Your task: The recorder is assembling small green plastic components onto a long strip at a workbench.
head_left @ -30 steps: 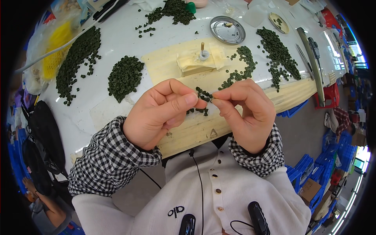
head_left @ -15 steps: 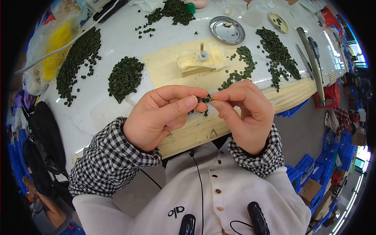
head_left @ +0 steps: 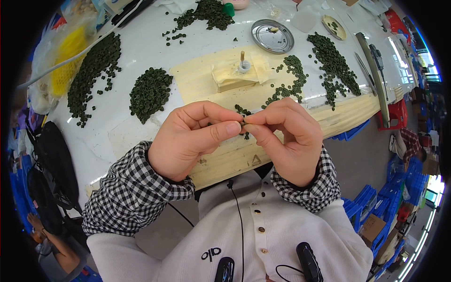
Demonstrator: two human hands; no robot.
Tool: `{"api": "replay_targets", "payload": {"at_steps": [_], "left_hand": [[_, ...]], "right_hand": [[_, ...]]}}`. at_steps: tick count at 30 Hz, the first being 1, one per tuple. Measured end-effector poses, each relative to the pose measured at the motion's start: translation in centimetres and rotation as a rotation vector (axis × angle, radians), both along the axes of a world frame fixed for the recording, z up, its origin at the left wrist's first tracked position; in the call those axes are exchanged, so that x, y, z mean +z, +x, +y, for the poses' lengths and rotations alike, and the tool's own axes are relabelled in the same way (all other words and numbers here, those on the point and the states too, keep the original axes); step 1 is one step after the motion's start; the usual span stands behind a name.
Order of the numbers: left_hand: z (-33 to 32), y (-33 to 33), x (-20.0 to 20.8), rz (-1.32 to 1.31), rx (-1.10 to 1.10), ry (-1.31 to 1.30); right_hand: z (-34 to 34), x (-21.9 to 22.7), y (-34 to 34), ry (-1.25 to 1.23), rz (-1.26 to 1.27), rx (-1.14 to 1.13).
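My left hand (head_left: 185,138) and my right hand (head_left: 289,141) meet tip to tip above the near edge of a pale wooden board (head_left: 221,162). Both pinch a tiny dark green piece (head_left: 243,123) between thumb and index finger; the fingertips hide most of it. A few loose small dark green round pieces (head_left: 241,110) lie on the board just behind the fingers. Farther back, a paper-covered block (head_left: 237,77) bears a small translucent cup (head_left: 244,67) with a brown stick (head_left: 242,56) upright at it. A curved scatter of green pieces (head_left: 293,80) lies to its right.
Heaps of similar pieces lie left (head_left: 150,94), far left (head_left: 96,70), at the back (head_left: 211,14) and right (head_left: 333,66). A round metal lid (head_left: 272,36) and a shallow dish (head_left: 334,27) stand behind. Tweezers (head_left: 365,70) lie right. Another person's arm (head_left: 61,244) shows lower left.
My right hand has shifted slightly left, and the fingertips of both hands have come closer together. More loose green pieces now show behind my fingers.
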State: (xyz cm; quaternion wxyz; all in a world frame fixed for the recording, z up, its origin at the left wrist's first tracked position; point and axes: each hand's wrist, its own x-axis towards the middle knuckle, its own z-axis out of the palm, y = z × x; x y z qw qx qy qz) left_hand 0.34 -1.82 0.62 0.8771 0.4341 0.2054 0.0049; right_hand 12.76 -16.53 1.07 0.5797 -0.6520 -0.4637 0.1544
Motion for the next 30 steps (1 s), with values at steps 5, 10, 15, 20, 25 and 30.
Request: {"api": "replay_targets", "payload": {"at_steps": [5,10,15,20,25,30], "left_hand": [[-0.1,-0.1,0.1,-0.003,0.036,-0.012],[-0.4,-0.2,-0.6,-0.015,0.097,-0.027],[-0.1,-0.3,-0.5,-0.041,0.097,-0.130],[-0.3,-0.2,-0.4,-0.015,0.121,0.006],[-0.5,-0.3,-0.3,-0.021,0.131,-0.024],[-0.5,-0.4,-0.4,-0.046,0.141,-0.151]], "right_hand": [[0.1,0.0,-0.2,-0.002,0.018,-0.005],[0.3,0.0,-0.8,0.017,-0.074,-0.036],[0.9,-0.3,-1.1,0.050,-0.119,-0.064],[0.8,-0.7,-0.9,0.048,-0.179,-0.069],[0.9,-0.6,-1.0,0.069,-0.154,-0.067],[0.7,-0.6,-0.8,0.039,0.479,0.076]]}}
